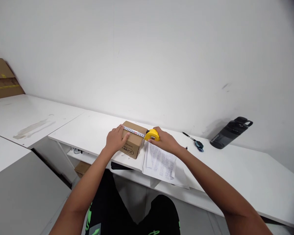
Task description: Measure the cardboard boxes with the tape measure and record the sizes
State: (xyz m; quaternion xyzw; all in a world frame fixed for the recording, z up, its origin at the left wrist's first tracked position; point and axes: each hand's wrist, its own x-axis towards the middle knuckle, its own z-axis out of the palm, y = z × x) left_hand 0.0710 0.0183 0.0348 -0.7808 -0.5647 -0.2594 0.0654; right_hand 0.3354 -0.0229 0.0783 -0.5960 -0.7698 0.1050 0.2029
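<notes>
A small brown cardboard box (134, 141) with dark print on its front rests on the white desk. Across its top runs the pulled-out blade (134, 132) of a tape measure. My left hand (115, 139) is closed at the box's left edge, fingertips over the blade's end, thumb against the box; the very tip of the blade is hidden. My right hand (165, 140) is wrapped round the yellow tape measure case (152, 134) at the box's right edge. Printed paper sheets (161, 161) lie beneath my right hand, beside the box.
A dark water bottle (230, 132) leans against the wall at the right. Near it lie a pen (188, 135) and a small dark-blue object (199, 145). Larger cartons (5, 80) are stacked at the far left. Under the desk, a shelf holds a small brown box (82, 168).
</notes>
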